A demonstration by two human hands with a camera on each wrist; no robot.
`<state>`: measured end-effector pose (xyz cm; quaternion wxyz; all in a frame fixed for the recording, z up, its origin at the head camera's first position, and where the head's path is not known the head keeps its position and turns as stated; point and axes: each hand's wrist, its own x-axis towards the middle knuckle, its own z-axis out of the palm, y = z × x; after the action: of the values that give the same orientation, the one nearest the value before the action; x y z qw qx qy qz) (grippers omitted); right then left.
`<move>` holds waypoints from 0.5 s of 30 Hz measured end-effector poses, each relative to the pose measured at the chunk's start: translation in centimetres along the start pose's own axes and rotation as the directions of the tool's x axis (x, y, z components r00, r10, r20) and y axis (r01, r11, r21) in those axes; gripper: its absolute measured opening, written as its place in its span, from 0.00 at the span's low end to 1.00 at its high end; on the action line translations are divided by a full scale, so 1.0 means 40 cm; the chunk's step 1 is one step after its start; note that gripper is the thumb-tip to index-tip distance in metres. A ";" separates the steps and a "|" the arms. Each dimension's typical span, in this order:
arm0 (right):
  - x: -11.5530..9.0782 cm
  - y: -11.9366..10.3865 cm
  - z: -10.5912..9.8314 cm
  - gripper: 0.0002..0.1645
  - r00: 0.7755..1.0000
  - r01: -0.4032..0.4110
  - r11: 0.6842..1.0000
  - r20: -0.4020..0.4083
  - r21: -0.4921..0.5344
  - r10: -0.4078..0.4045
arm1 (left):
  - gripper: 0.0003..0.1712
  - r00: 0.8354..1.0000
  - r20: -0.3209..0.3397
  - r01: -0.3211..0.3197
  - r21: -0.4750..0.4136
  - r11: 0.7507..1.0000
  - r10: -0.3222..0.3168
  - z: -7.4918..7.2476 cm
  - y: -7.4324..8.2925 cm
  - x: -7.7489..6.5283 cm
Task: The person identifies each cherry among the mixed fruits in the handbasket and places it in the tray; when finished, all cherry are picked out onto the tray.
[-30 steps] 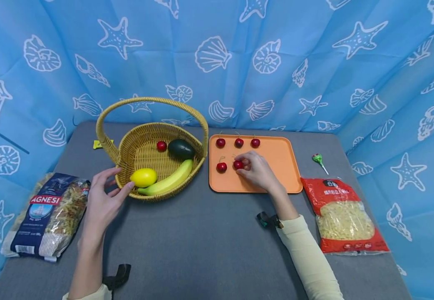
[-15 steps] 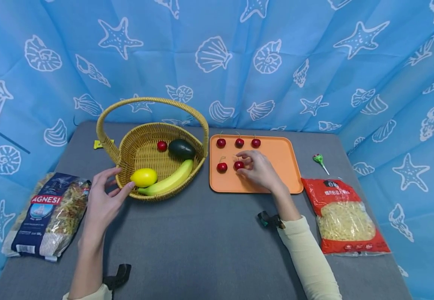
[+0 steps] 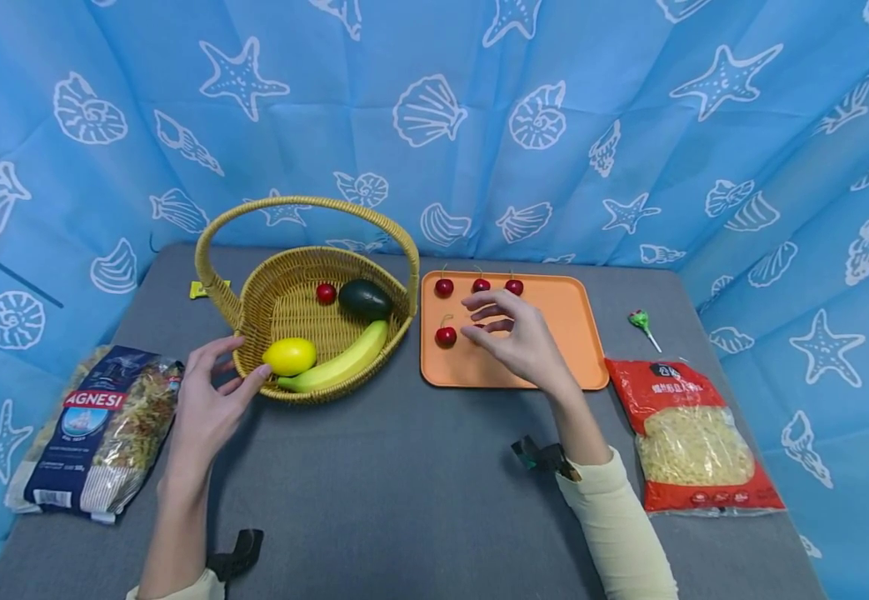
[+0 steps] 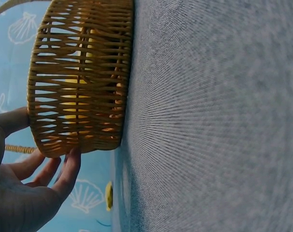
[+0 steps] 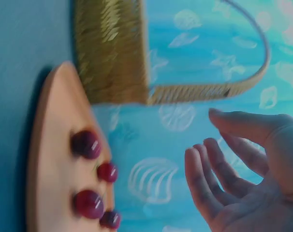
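My left hand (image 3: 212, 400) holds the near left rim of a wicker basket (image 3: 254, 287), thumb and fingers spread around its side, as the left wrist view also shows. Inside the basket lie a lemon (image 3: 289, 356), a banana (image 3: 340, 364), an avocado (image 3: 364, 299) and a cherry (image 3: 326, 292). Over an orange tray (image 3: 561, 333) hovers my right hand (image 3: 520, 337), fingers bent and apart, with nothing between them in the right wrist view (image 5: 253, 169). Several cherries with stems sit on the tray, including a front left cherry (image 3: 446, 337); another is mostly hidden behind the fingers.
At the left lies an AGNESI pasta bag (image 3: 97, 429); at the right, a red pasta bag (image 3: 692, 433). A green lollipop (image 3: 642, 327) lies behind it. Left of the basket is a small yellow packet (image 3: 200, 289). A blue patterned curtain (image 3: 374, 67) hangs behind the table.
My right hand has lifted off the front middle cherry, its fingers spreading, and the cherry stays on the tray. My left hand keeps its place at the basket.
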<state>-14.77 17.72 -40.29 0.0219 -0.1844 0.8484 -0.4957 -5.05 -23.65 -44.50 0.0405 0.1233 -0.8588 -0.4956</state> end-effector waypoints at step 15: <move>0.078 -0.147 0.158 0.17 0.971 0.153 0.944 0.132 0.294 -0.198 | 0.39 1.000 -0.015 -0.004 0.008 1.000 0.004 0.004 0.003 -0.002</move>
<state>-14.55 8.81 -38.05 0.0715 -0.2935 0.7448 -0.5949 -5.03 -23.45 -44.47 0.0473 0.1255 -0.8607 -0.4911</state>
